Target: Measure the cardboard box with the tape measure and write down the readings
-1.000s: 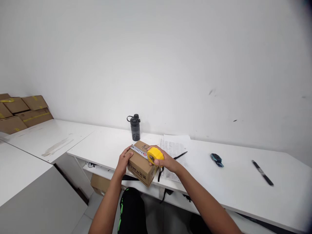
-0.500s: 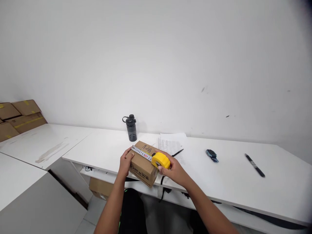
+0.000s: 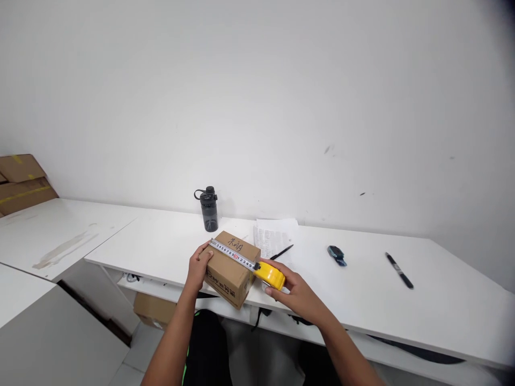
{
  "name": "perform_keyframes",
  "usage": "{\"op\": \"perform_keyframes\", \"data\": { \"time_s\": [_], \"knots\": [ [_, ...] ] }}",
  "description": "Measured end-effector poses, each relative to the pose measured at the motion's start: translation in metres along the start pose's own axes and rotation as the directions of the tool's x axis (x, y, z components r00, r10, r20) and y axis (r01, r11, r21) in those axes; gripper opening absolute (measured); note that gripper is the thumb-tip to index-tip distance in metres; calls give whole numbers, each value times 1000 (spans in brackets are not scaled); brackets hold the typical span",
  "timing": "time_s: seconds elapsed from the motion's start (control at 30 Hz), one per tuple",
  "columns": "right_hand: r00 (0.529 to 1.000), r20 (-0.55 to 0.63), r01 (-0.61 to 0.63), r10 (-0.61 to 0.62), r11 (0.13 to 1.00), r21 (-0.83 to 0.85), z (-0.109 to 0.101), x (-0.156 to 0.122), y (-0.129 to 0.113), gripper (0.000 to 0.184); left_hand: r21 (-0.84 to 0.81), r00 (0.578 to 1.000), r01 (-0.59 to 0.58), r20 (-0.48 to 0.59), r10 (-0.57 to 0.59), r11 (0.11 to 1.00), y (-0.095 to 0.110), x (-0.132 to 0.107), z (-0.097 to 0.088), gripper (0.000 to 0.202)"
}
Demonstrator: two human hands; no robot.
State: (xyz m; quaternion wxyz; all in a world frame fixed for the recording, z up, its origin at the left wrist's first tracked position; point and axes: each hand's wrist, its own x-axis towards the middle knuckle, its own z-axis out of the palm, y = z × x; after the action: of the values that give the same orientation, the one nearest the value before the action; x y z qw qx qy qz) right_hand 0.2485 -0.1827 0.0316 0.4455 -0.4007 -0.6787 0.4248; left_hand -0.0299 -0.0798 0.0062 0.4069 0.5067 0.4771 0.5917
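Observation:
A small brown cardboard box (image 3: 229, 268) sits at the near edge of a white desk (image 3: 362, 300). My left hand (image 3: 198, 266) is closed against the box's left end, pinning the tip of a measuring tape there. The tape blade (image 3: 233, 253) lies stretched across the box top, numbers showing. My right hand (image 3: 290, 289) grips the yellow tape measure case (image 3: 271, 274) just past the box's right edge.
A dark water bottle (image 3: 209, 208) stands behind the box near the wall. Printed paper (image 3: 273, 236) with a black pen (image 3: 281, 252) lies to the right, then a small blue-black gadget (image 3: 336, 255) and a black marker (image 3: 399, 271). Cardboard boxes (image 3: 20, 182) are stacked far left.
My right hand has drawn the yellow case to the right, pulling more tape out across the box top. My left hand stays on the box's left end. The view shifted slightly.

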Motion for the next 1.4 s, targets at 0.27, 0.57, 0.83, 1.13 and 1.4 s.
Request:
{"op": "perform_keyframes", "data": {
  "time_s": [0.27, 0.57, 0.83, 1.13, 1.4],
  "knots": [
    [976, -216, -60, 44, 996, -68, 20, 19, 8, 50, 13, 1000, -5, 18, 5, 1000, 0, -1, -1, 53],
    [949, -300, -96, 98, 995, 23, 26, 18, 5, 45, 17, 1000, -23, 14, 23, 1000, 1, -4, -1, 52],
    [950, -312, -52, 28, 996, -68, 30, 15, 6, 39, 38, 1000, -31, 0, 31, 999, 1, -4, -1, 50],
    [882, -431, -64, 194, 953, 297, 62, -18, 42, 39, 38, 999, -16, -33, 18, 999, 1, -8, -1, 50],
    [845, -192, -85, 499, 479, 874, 91, -84, 81, 41, 275, 841, -162, -464, 278, 948, -11, -14, 33, 45]
  ]
}}
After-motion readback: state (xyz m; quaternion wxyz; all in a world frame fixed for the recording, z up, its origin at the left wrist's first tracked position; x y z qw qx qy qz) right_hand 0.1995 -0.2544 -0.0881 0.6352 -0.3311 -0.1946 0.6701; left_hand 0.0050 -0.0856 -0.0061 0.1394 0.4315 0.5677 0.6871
